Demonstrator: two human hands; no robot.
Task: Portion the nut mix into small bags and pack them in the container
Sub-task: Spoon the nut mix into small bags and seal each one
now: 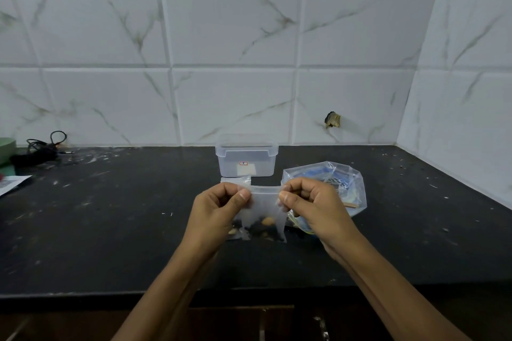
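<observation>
Left hand (219,203) pinched bag (263,210) top's left corner | right hand (307,202) pinched right corner | both forearms reached forward | bag hung above worktop (110,230), nuts (263,225) at bottom, before container (246,158)

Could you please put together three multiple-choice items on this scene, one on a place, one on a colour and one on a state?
1. Where does the clear container stand?
A. by the wall, behind the hands
B. at the counter's front edge
C. on the green object

2. What colour is the counter?
A. white
B. black
C. green

3. How is the small bag held?
A. lying flat, untouched
B. by one hand only
C. pinched at its top by both hands

Answers: 1 A, it sits at the tiled wall beyond the hands. 2 B, the surface is dark black. 3 C, the left hand and right hand each pinch a top corner, nuts at the bottom.
</observation>
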